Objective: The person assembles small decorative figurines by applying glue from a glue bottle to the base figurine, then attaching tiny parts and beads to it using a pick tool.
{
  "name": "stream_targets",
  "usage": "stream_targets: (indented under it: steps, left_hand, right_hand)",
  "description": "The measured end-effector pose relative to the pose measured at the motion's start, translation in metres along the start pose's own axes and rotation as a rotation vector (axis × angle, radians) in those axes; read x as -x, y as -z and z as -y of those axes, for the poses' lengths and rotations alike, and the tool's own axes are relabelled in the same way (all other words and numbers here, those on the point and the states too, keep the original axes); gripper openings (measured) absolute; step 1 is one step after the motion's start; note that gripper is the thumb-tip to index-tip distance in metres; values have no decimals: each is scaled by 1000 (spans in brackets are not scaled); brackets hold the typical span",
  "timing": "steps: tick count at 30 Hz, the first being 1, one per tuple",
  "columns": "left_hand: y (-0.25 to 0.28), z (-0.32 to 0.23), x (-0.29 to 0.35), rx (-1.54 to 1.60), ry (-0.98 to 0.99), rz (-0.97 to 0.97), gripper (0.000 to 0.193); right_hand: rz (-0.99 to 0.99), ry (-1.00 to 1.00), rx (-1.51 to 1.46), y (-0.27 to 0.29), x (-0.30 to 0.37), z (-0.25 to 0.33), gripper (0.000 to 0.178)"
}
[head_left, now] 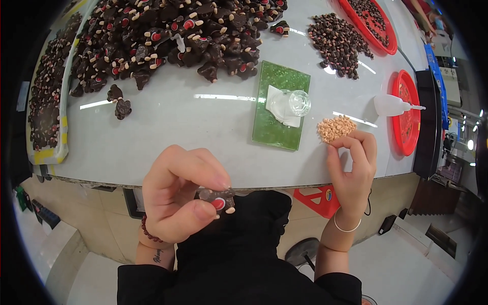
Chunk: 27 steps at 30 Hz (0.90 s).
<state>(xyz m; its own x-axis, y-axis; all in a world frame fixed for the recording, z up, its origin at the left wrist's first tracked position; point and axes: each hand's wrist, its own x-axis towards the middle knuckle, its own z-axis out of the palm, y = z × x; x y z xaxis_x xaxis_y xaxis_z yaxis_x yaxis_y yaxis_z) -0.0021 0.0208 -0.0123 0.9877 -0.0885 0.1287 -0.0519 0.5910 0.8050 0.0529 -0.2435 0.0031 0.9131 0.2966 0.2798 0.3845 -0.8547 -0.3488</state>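
Between the thumb and fingers of my left hand [175, 190] is a small dark brown figure [222, 194] with a red oval patch and beige tips, held just off the table's front edge. Part of it is hidden by my fingers. My right hand [356, 162] rests at the near side of a small pile of beige pieces [335, 127], thumb and index fingertip pinched together. Whatever lies between those fingertips is too small to make out. To the left of that pile, a small clear glass dish [300, 103] sits on folded white paper [274, 104] over a green board [279, 136].
A large heap of similar brown figures [168, 40] covers the far left, beside a long filled tray [63, 129]. Two single figures [119, 104] lie apart. Small dark pieces [335, 43], red trays [414, 127] and a white nozzle bottle [389, 105] are on the right.
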Motion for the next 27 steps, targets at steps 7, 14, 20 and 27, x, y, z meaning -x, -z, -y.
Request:
stream_targets:
  steps: [7, 14, 20, 27]
  left_hand:
    - [2, -1, 2, 43, 37, 6, 24]
    - [5, 1, 2, 39, 26, 26, 23]
    - [0, 4, 0, 136, 88, 39, 21]
    - [-3, 3, 0, 227, 183, 96, 20]
  right_hand:
    - [0, 3, 4, 2, -2, 4, 14]
    - [12, 40, -80, 0, -3, 6, 14]
    - [-81, 52, -907, 11, 1, 21, 21]
    - [34, 26, -909, 8, -12, 21, 17]
